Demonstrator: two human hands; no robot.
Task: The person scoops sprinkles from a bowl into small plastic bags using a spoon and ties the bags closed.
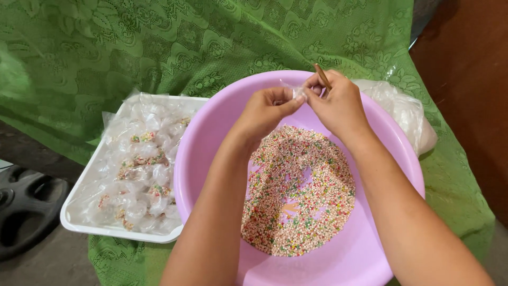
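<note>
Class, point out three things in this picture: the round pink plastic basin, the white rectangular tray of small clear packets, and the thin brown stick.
round pink plastic basin (pixel 211 114), head view, bare upper-left rim.
white rectangular tray (pixel 84 225), head view, lower-left edge.
thin brown stick (pixel 321 74), head view, shaft above the right hand's fingers.

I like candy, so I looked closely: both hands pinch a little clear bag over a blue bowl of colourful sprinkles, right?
Almost. The bowl is pink, not blue, as the head view shows. The left hand and right hand do pinch a little clear bag over the colourful sprinkles.
</note>
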